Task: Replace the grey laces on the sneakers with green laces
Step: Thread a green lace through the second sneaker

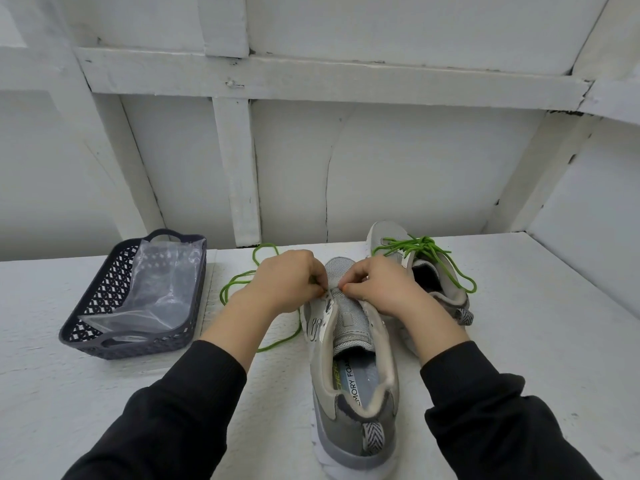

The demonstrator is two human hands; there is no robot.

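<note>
Green lace (239,277) trails left across the table (104,393); my left hand (287,280) pinches it at the near sneaker (356,320) eyelets; right hand (377,285) pinches the upper opposite; I'd steady the eyelet, feed the tip straight.

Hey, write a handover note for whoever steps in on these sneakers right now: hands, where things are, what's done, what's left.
Left hand: pinches the loose green lace at the near sneaker's lowest eyelets.
Right hand: pinches the near sneaker's upper there; whether it also holds lace is hidden.
Things: the lace's slack trails on the table, left of the shoe. The far sneaker stands behind, to the right. The basket with a plastic bag sits at left. No grey lace in sight.
Done: far sneaker wears a tied green lace.
Left: lace the near sneaker upward, then tie.
</note>
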